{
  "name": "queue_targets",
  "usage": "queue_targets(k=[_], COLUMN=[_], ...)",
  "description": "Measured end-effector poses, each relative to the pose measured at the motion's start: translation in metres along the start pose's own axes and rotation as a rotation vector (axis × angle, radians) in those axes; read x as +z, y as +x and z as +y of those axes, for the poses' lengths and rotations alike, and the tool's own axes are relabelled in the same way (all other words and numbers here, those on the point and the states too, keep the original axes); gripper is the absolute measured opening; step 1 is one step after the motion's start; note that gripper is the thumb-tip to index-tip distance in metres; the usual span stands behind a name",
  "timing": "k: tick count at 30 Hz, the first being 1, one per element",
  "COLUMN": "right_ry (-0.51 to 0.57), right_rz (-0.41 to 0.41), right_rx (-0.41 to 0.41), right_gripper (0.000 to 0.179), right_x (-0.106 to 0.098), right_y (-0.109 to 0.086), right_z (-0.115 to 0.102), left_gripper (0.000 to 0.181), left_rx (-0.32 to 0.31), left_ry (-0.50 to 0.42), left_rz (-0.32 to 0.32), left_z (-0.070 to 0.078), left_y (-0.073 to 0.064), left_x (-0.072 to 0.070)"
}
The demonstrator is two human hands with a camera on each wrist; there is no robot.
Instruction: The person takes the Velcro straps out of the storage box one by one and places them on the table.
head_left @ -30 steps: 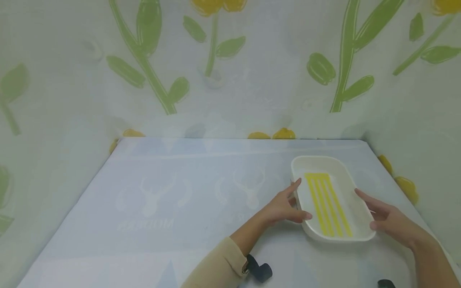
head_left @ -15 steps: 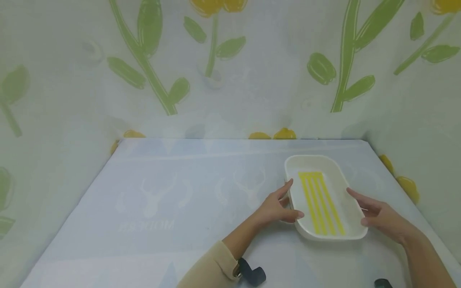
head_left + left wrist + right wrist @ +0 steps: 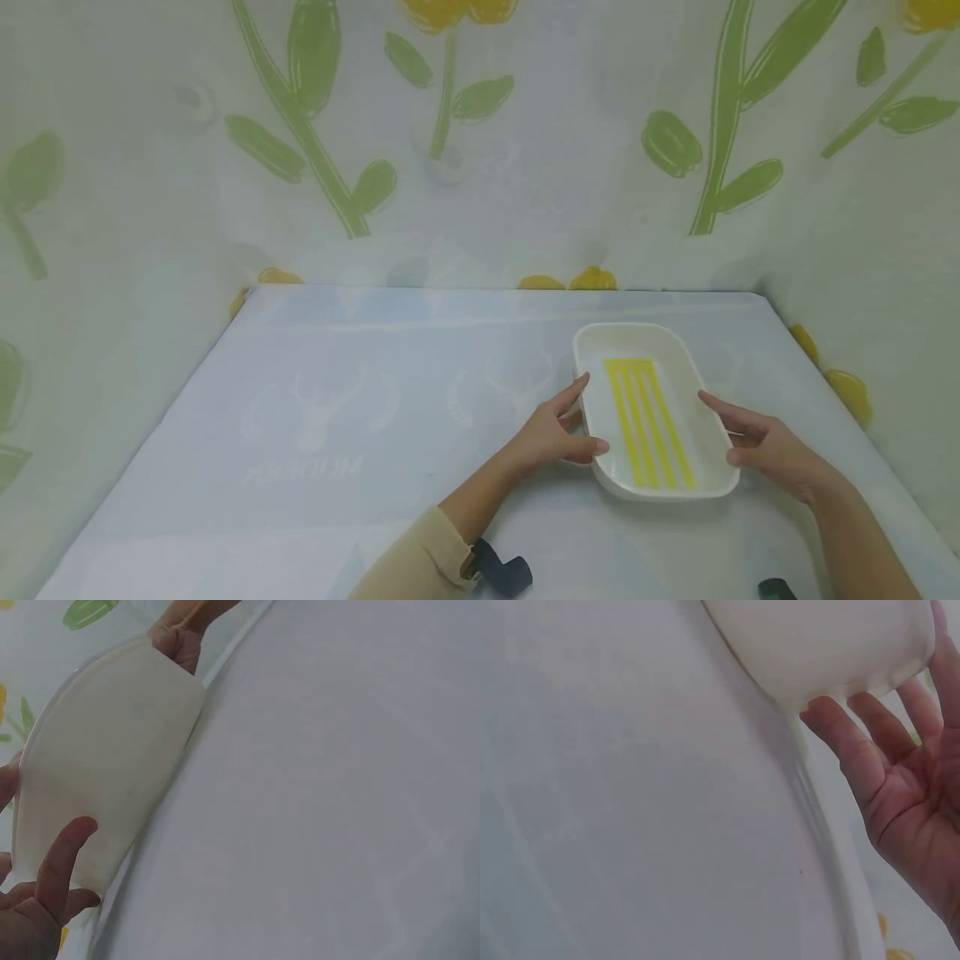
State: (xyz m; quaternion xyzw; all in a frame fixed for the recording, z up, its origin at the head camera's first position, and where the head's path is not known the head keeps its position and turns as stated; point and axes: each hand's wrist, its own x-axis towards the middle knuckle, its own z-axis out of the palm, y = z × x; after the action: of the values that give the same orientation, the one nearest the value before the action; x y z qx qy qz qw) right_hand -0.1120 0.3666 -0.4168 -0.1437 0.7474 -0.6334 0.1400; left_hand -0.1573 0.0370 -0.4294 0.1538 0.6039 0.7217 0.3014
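A white rectangular tray (image 3: 630, 342) with rounded corners and yellow stripes (image 3: 628, 365) on its floor is at the right of the table. At its left side, my left hand (image 3: 545, 433) grips it, thumb over the rim and fingers against the outer wall. My right hand (image 3: 776, 454) holds the opposite side, thumb and forefinger at the rim. The left wrist view shows the outer wall of the tray (image 3: 112, 735), with fingers (image 3: 64, 862) pressed against it. In the right wrist view, curled fingertips (image 3: 826, 709) meet the lower edge.
The table (image 3: 337, 417) has a pale cover with faint antler prints. Behind and beside it rise curtains (image 3: 555, 167) with green leaves and yellow flowers. A dark wrist device (image 3: 506, 573) sits on the left arm; another dark piece (image 3: 775, 588) shows near the right forearm.
Both hands have moved the tray steadily leftward across the table, keeping the same hold. The tray's tilt and orientation look about the same.
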Motion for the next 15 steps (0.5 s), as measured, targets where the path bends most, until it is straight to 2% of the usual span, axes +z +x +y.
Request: queue_targets(k=[15], right_ry=[0.02], right_rz=[-0.016], right_rx=[0.015], right_gripper=[0.063], right_x=[0.018], right_y=[0.014], right_z=[0.001], left_gripper=[0.093], left_rx=[0.003], left_ry=[0.035], left_rz=[0.028], left_z=[0.002], left_y=[-0.017], left_x=[-0.017])
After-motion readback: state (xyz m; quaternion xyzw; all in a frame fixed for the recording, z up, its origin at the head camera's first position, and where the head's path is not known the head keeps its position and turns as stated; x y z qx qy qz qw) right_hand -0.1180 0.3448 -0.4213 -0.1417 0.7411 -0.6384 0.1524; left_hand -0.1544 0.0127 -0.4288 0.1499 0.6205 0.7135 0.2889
